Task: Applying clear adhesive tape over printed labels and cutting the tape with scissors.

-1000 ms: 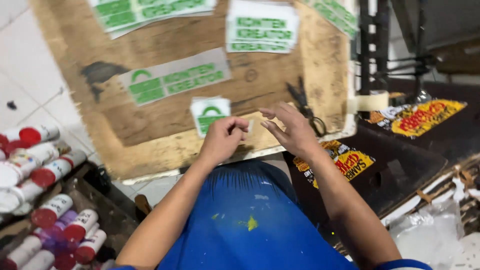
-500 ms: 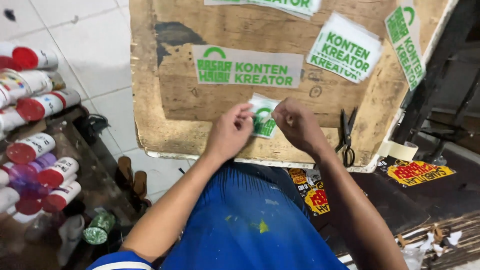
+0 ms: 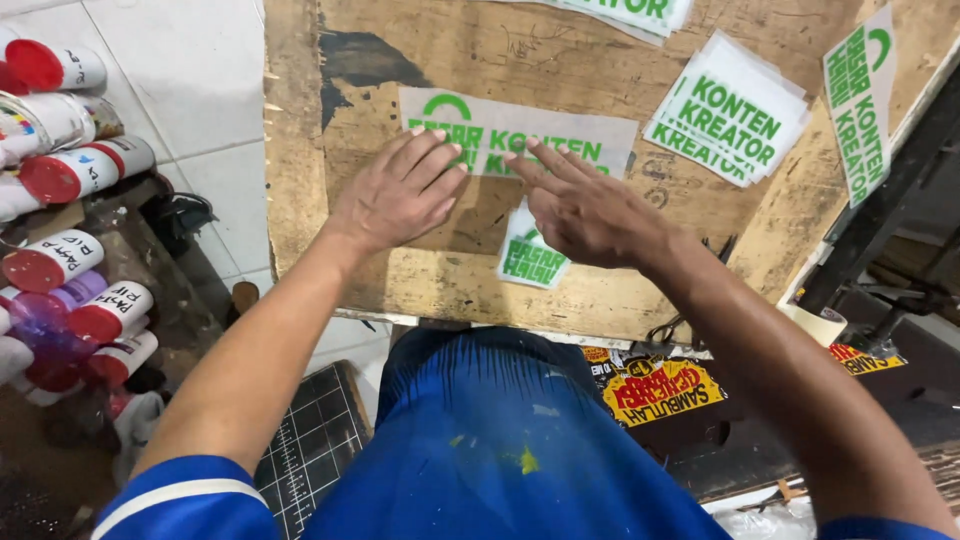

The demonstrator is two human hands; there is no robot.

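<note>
A worn wooden board (image 3: pixel 330 270) lies over my lap. A long white sticker strip with green lettering (image 3: pixel 590 140) lies across its middle. My left hand (image 3: pixel 395 195) rests flat, fingers spread, with its fingertips on the strip's left part. My right hand (image 3: pixel 590 210) is open too, fingers reaching onto the strip's middle. A small green and white sticker (image 3: pixel 525 260) lies just below, partly under my right hand. Neither hand holds anything.
A stack of green-lettered stickers (image 3: pixel 730 110) lies at the board's upper right, another (image 3: pixel 860 95) at its right edge. Several red-capped spray cans (image 3: pixel 70 170) stand at the left. A tape roll (image 3: pixel 820 322) and colourful stickers (image 3: pixel 650 385) lie right below. A cutting mat (image 3: pixel 310 445) sits by my knee.
My hands have let go of the small sticker and moved up the board onto the long strip, fingers spread flat. The camera has come closer to the board.
</note>
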